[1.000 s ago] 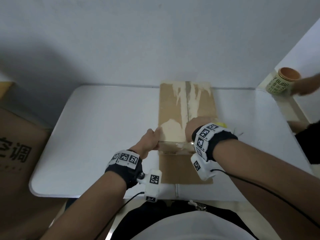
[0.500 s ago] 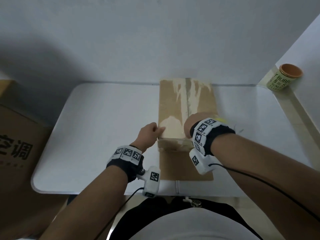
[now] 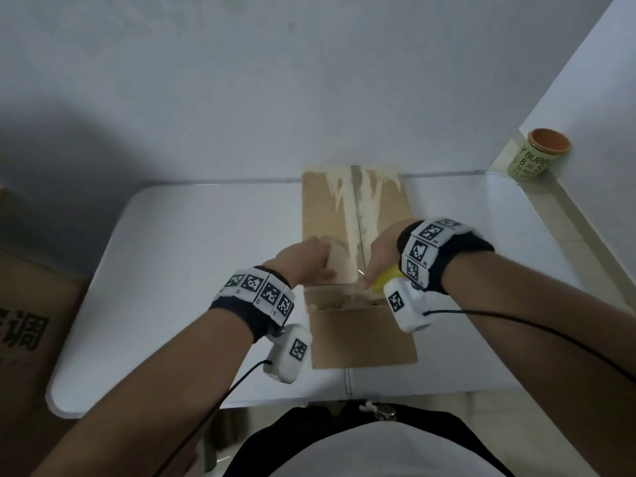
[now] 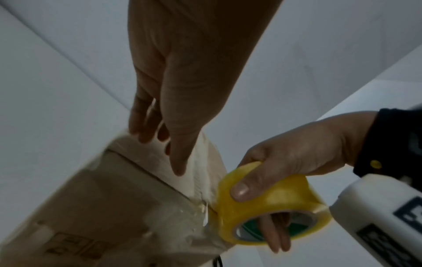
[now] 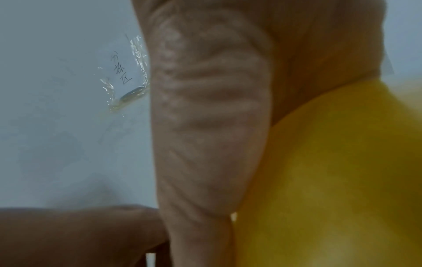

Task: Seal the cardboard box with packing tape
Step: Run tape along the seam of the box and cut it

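Leftmost, at 9 o'clock off the bench (image 3: 172, 270), stands a printed carton (image 3: 31, 325). Centrally the box (image 3: 344, 208) lies lengthwise on the bench, its scuffed top flaps shut along a middle seam. At its 6 o'clock edge the left hand (image 3: 303, 259) lies flat on the top with fingers straight, holding nothing. Just right, the right hand (image 4: 294, 155) grips the yellow tape roll (image 4: 271, 202), thumb over the rim, fingers through the core, roll touching the box corner. At 2 o'clock a cup (image 3: 537, 156) sits on a ledge.
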A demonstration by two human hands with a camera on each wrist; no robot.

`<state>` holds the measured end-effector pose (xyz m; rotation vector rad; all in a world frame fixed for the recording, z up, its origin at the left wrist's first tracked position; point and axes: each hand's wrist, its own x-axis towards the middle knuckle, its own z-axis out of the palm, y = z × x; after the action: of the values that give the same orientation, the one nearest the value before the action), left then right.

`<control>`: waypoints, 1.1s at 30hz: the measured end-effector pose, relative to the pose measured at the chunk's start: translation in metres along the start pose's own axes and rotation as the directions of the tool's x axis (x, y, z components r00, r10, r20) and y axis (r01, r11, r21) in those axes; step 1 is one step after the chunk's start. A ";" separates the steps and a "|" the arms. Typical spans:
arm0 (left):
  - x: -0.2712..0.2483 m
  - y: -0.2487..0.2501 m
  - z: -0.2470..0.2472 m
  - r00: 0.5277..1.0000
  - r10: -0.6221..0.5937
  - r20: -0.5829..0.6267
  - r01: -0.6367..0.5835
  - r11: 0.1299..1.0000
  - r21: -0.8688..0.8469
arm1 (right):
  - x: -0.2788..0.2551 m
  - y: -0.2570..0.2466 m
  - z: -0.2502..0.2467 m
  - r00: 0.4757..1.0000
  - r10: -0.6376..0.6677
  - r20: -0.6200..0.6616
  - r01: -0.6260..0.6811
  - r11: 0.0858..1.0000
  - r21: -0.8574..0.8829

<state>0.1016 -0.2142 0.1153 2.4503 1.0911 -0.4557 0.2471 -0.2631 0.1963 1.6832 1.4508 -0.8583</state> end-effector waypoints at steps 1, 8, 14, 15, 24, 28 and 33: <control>0.005 0.009 -0.002 0.997 0.080 0.018 -0.080 0.997 0.002 | 0.002 0.003 0.002 1.000 -0.005 0.011 0.005 1.000 -0.009; 0.047 0.048 -0.002 0.961 0.214 0.175 -0.237 0.964 0.122 | -0.011 0.026 0.015 0.994 -0.040 0.104 0.024 0.989 0.147; 0.059 0.063 -0.010 0.944 0.082 0.318 -0.170 0.951 0.258 | -0.006 0.052 0.025 0.996 -0.026 0.088 0.008 0.981 0.196; 0.063 0.064 -0.009 0.941 0.059 0.333 -0.158 0.947 0.279 | -0.001 0.051 0.031 0.999 -0.013 0.047 0.004 0.982 0.191; 0.065 0.071 -0.014 0.932 -0.030 0.360 -0.064 0.967 0.245 | -0.003 0.104 0.071 0.918 0.291 -0.267 -0.174 0.905 0.388; 0.066 0.070 -0.016 0.927 -0.036 0.374 -0.048 0.976 0.212 | 0.015 0.114 0.081 0.915 0.293 -0.278 -0.179 0.911 0.372; 0.066 0.071 -0.018 0.920 -0.027 0.390 -0.065 0.973 0.220 | 0.006 0.140 0.075 0.969 0.198 -0.145 -0.142 0.934 0.328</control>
<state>0.1999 -0.2072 0.1181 2.4056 0.8828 -1.0676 0.3851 -0.3374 0.1689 2.1389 1.3048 -0.8987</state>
